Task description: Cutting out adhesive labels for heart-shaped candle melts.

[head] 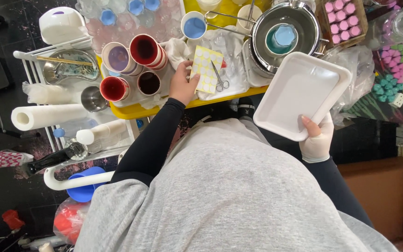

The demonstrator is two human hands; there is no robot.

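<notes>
Your grey top (229,196) is filling the lower half of the view and hiding your lap and whatever lies under it. Past it, your right hand (316,137), in a pale glove, is gripping the near corner of a white tray (299,93), thumb on the rim and fingers tucked out of sight beneath. You are holding the tray tilted in the air, off the table's right edge, and it is covering part of the steel pot (281,28) behind it.

Your left hand (183,84) is bare and resting on the cloth on the yellow table (138,111), fingers curled loosely round the left edge of a yellow sheet (206,69) dotted with white rounds. How firmly you are pinching it is hard to tell, since the fingertips are under the sheet. Small scissors (220,79) are lying just beside the sheet, on its right.

Cups (131,60) with dark red and purple insides are standing left of that hand. A blue cup (283,36) is sitting inside the pot. A paper roll (47,115) is lying at the left. Pink pieces in a box (341,21) at the top are cut off by the frame.
</notes>
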